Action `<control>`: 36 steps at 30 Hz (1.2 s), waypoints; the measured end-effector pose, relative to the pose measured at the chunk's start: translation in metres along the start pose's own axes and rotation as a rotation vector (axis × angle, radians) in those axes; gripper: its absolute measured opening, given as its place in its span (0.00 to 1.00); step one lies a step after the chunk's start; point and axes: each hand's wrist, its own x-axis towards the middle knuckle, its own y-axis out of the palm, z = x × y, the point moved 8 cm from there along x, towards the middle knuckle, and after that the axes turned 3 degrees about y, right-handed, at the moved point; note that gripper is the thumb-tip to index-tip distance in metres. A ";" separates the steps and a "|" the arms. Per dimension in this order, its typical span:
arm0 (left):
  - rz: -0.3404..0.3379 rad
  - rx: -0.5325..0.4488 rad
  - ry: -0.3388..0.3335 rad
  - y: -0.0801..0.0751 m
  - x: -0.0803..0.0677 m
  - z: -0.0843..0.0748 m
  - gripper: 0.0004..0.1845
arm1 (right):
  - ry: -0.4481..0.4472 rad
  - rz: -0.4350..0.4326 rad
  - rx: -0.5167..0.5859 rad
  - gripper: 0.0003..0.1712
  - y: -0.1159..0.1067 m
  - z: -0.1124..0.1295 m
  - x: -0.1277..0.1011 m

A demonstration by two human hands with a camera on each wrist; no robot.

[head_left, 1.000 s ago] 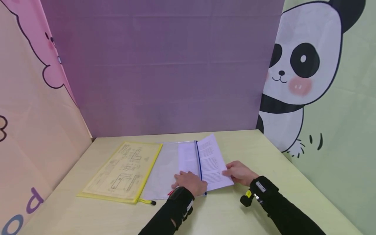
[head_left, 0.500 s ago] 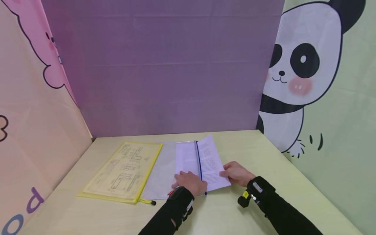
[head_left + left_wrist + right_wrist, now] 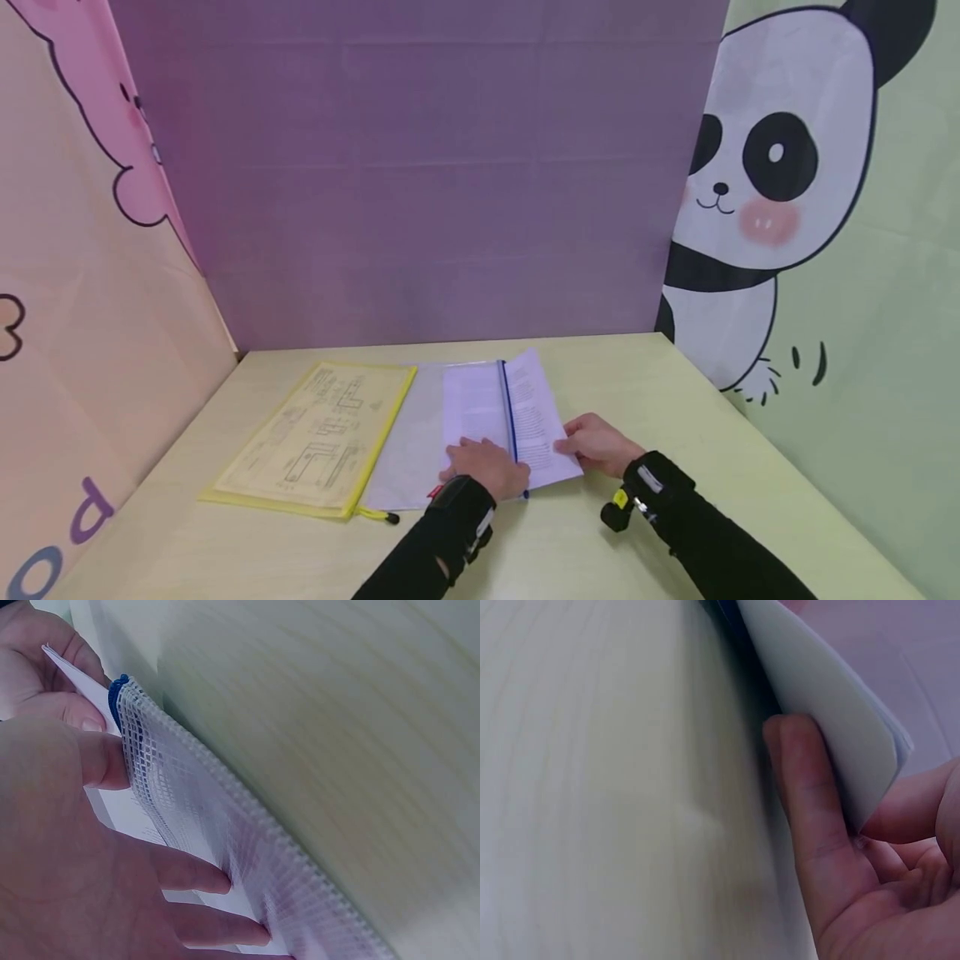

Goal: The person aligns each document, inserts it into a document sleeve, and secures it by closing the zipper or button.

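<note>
From the head view I saw the left hand [image 3: 486,467] resting on the clear mesh pouch [image 3: 420,437], which lay flat on the table [image 3: 637,392] just beside a yellow pouch [image 3: 315,433]. In the left wrist view the fingers [image 3: 187,870] lay inside the pouch's open mouth, and the thumb [image 3: 101,761] pressed the mesh against them near the blue zipper edge [image 3: 116,694], so that hand was pinching the pouch's upper layer. The right hand [image 3: 596,443] held the sheaf of printed papers [image 3: 536,417] at its near right corner; in the right wrist view one finger [image 3: 806,802] lay along the underside of the stack and the other fingers curled round its edge. The papers sat partly inside the pouch, crossing the blue zipper line [image 3: 508,412], their outer part lifted a little off the table. Behind stood a purple panel [image 3: 420,167], with a panda picture [image 3: 757,167] on the right wall.
</note>
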 end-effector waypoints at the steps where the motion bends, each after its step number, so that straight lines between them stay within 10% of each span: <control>1: -0.002 -0.002 0.000 0.000 0.000 0.000 0.43 | 0.000 -0.001 -0.005 0.11 0.001 0.000 0.000; 36: -0.012 -0.065 0.000 -0.003 -0.002 0.002 0.41 | -0.028 0.113 0.087 0.07 0.018 0.003 0.005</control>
